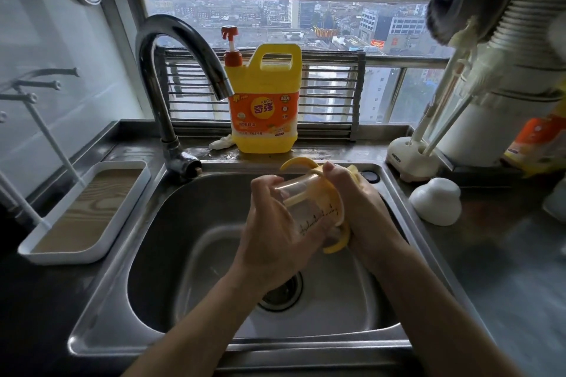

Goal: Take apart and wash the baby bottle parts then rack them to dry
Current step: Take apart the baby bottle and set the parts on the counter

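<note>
- A person stands at a steel kitchen sink, both bare hands raised over the basin and holding a baby bottle between them
- The bottle hangs above the basin near the middle of the scene, tilted on its side, its clear base toward 10 o'clock and its yellow collar toward 3 o'clock
- The left hand grasps the clear, graduated body, fingers and thumb curled round it
- The right hand is closed round the yellow collar end; one yellow handle arcs out above the hands at 12 o'clock, the other curls out beneath them at 6 o'clock
- The drain lies below the bottle, at 6 o'clock from it
- A curved chrome faucet rises at 10 o'clock of the sink, its spout bending over the basin
- A yellow and orange detergent jug with a pump stands on the ledge at 12 o'clock, in front of the window
- A white drying tray with thin upright pegs sits on the counter at 9 o'clock, just beside the sink
- On the counter at 3 o'clock rests a white domed cap; near it, at 2 o'clock, a white holder keeps long-handled brushes upright
</note>
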